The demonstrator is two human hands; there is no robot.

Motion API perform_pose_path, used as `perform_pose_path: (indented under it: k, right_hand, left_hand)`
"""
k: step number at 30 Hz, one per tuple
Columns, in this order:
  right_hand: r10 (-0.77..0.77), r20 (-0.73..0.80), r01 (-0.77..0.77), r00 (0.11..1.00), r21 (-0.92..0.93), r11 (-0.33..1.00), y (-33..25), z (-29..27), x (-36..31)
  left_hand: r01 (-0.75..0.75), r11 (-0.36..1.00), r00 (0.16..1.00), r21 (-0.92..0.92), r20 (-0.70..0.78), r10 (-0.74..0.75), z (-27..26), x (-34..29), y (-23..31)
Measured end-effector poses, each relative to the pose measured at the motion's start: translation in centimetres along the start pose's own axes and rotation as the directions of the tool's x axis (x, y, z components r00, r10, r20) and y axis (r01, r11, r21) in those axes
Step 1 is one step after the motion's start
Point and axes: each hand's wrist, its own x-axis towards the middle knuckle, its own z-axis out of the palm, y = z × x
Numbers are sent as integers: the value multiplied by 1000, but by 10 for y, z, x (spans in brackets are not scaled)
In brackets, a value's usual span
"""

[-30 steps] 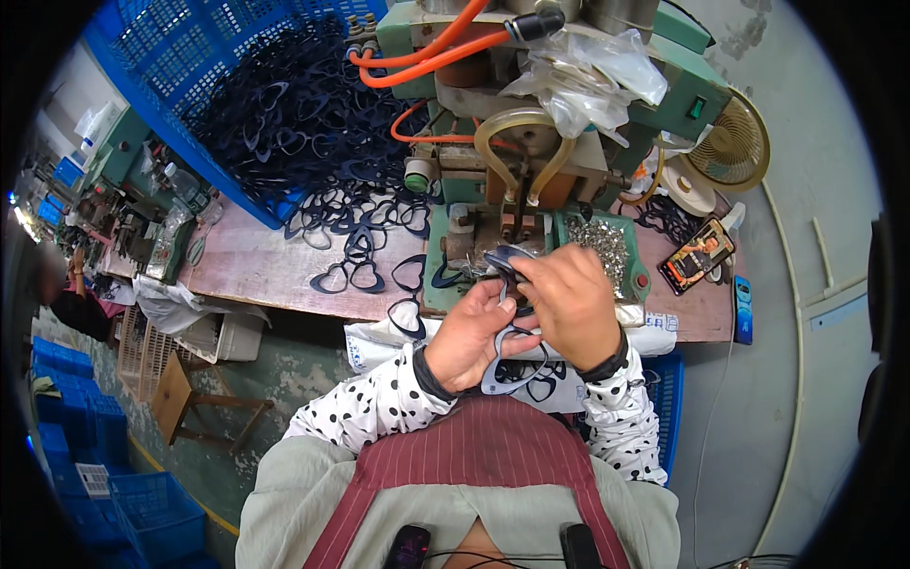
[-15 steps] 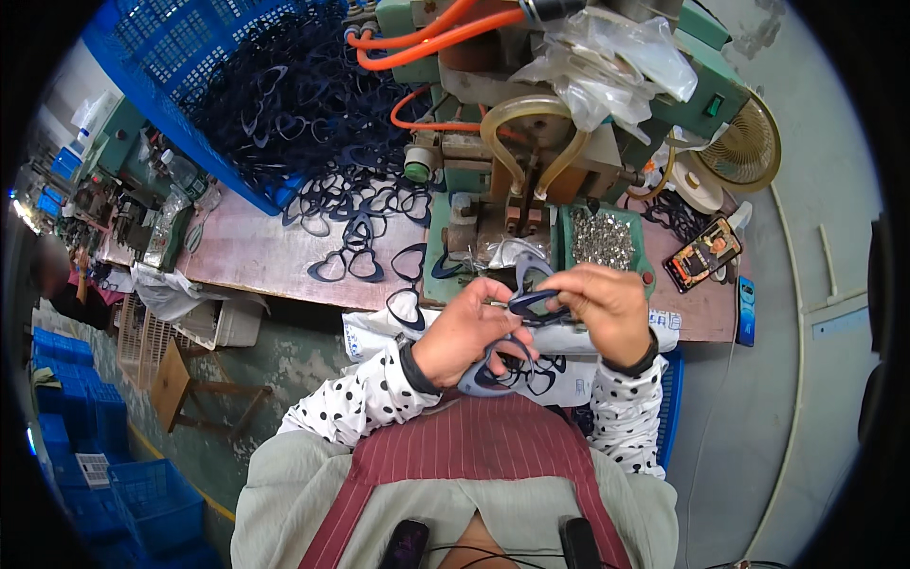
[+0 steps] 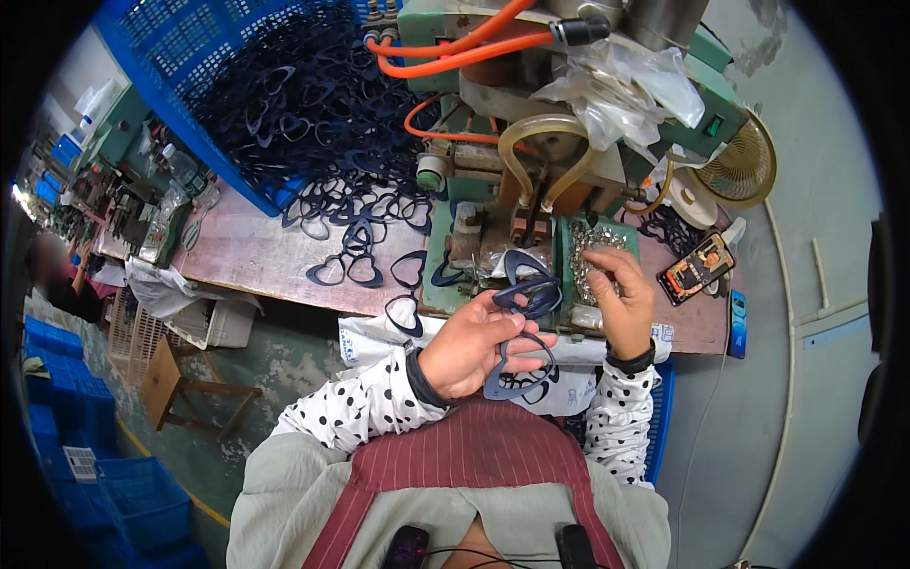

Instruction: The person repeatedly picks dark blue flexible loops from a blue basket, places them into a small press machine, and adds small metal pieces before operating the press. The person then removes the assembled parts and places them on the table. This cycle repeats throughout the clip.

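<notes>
My left hand is closed around several dark blue, flat heart-shaped rings, held in front of the press. One more ring hangs from its fingers over my apron. My right hand is over the green tray's pile of small shiny metal pieces. Its bent index finger and thumb look apart, with nothing visible between them. The press, with curved yellowish tubes and orange hoses, stands just beyond both hands.
A large blue basket heaped with dark rings stands at the far left; loose rings lie on the table beside it. To the right are a phone with a lit screen, a blue box-like item and a fan. A wooden stool stands lower left.
My right hand has let go of the rings and moved right, up to the tray of metal pieces. My left hand keeps the rings, which now sit bunched beyond its fingers.
</notes>
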Motion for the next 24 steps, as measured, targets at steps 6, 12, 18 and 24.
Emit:
perform_pose_path:
  k: [6, 12, 18, 24]
  right_hand:
    - [-39, -125, 10, 991, -221, 975, 43, -5, -6]
    - [379, -183, -414, 907, -214, 885, 137, -22, -24]
    - [261, -118, -266, 958, -707, 656, 104, -18, -35]
    - [353, -218, -407, 910, -309, 859, 140, -5, -24]
  left_hand:
    - [-41, 999, 997, -35, -70, 38, 17, -6, -2]
    - [-20, 998, 999, -52, -51, 17, 13, -4, -1]
    - [-35, 998, 997, -48, -68, 32, 12, -5, 0]
    - [-107, 992, 994, 68, -19, 109, 3, -7, -13]
